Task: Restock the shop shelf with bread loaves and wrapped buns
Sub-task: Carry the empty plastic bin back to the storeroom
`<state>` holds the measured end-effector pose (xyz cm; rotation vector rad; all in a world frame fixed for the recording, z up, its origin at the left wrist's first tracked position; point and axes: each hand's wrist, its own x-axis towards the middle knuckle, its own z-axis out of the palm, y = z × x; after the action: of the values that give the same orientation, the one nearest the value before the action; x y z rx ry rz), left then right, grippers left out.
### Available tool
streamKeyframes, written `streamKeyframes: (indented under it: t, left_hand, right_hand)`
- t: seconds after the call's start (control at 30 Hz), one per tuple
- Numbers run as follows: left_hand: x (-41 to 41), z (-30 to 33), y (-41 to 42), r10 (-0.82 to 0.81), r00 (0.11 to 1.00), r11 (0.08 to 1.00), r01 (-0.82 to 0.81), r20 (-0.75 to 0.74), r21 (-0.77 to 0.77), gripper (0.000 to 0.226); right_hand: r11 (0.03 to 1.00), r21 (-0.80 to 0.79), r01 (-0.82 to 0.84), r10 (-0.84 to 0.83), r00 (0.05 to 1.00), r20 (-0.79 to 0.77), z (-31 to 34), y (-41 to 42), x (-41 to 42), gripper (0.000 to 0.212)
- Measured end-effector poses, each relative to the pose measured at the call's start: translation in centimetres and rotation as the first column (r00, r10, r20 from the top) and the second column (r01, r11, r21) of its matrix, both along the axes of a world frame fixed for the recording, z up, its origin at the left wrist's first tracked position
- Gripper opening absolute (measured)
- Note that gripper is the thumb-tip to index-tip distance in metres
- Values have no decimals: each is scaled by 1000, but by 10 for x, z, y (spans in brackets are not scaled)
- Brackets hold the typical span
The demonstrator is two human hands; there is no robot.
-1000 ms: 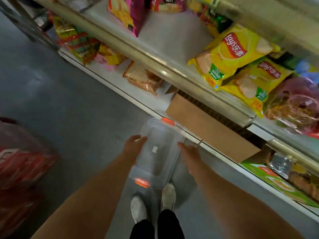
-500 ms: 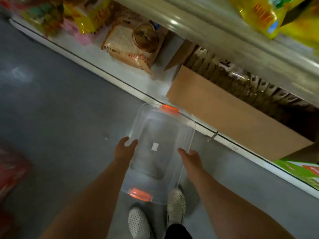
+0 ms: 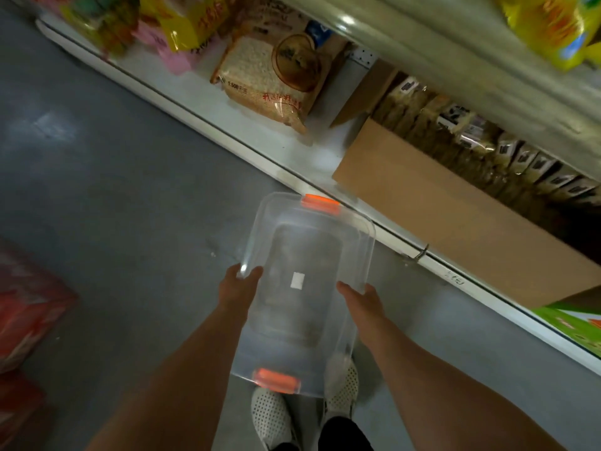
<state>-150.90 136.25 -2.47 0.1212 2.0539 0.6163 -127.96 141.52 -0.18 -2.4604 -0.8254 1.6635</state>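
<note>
The white bottom shop shelf (image 3: pixel 260 138) carries an open brown cardboard box (image 3: pixel 455 229) of wrapped buns (image 3: pixel 461 125). Above the grey floor (image 3: pixel 113 190), the left hand (image 3: pixel 239 288) and right hand (image 3: pixel 362 297) each grip a side of an empty clear plastic orange-latched bin (image 3: pixel 302 288).

A bare patch of the bottom shelf (image 3: pixel 286 148) lay open between the rice bag (image 3: pixel 273 76) and the cardboard box (image 3: pixel 455 222). The upper shelf edge (image 3: pixel 439 53) overhung it, and packets (image 3: pixel 471 131) crammed the box full.
</note>
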Motion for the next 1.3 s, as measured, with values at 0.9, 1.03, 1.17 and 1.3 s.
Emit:
streamKeyframes:
  t: [0.9, 1.03, 1.17, 1.3]
  left_hand:
    - [-108, 415, -186, 700, 703, 683, -710, 123, 169, 57]
    - [-103, 448, -242, 800, 585, 557, -807, 134, 197, 52]
    - [-81, 484, -298, 905, 398, 355, -901, 149, 249, 39]
    - [-39, 509, -360, 965, 219, 176, -950, 148, 258, 48]
  right_hand:
    - [651, 393, -649, 706, 708, 0, 428, -37, -193, 44]
    - [490, 434, -756, 825, 563, 49, 458, -59, -218, 31]
    - [380, 472, -796, 901, 434, 7, 479, -92, -240, 23]
    - [251, 513, -821, 964, 263, -51, 495, -141, -261, 17]
